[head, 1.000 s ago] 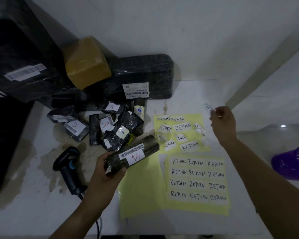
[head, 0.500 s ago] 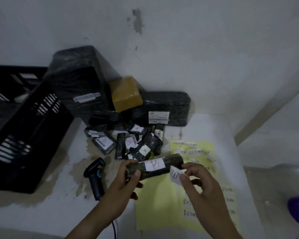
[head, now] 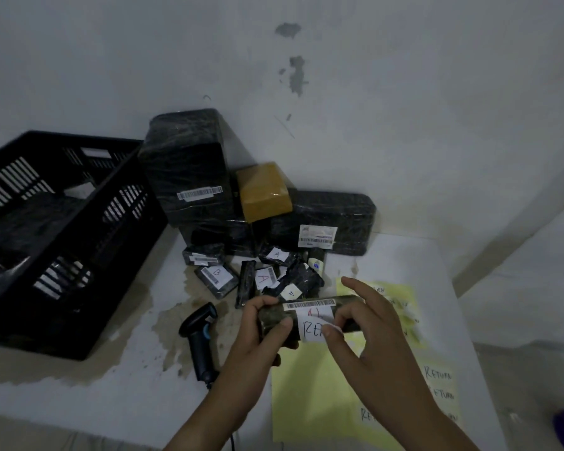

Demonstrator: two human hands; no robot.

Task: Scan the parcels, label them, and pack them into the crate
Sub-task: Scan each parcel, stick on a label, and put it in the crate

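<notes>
My left hand (head: 261,333) grips the left end of a dark, plastic-wrapped roll-shaped parcel (head: 345,304) held above the table. The parcel carries a barcode strip and a white tag with a red letter. My right hand (head: 368,336) pinches a white RETURN sticker (head: 311,330) and holds it against the parcel, just below the red letter. A black slatted crate (head: 79,242) stands at the left with dark parcels inside. A black handheld scanner (head: 199,336) lies on the table left of my hands.
Several black-wrapped parcels (head: 189,170) and a yellow-brown one (head: 262,190) are piled against the wall; small parcels marked A and B (head: 215,278) lie in front. Yellow sheets of RETURN stickers (head: 313,392) lie under my right hand. The stained white table (head: 118,385) ends at the right.
My right hand carried a sticker from the sheets over to the parcel and now holds it on the parcel's face. The view has tilted up, bringing the crate into sight.
</notes>
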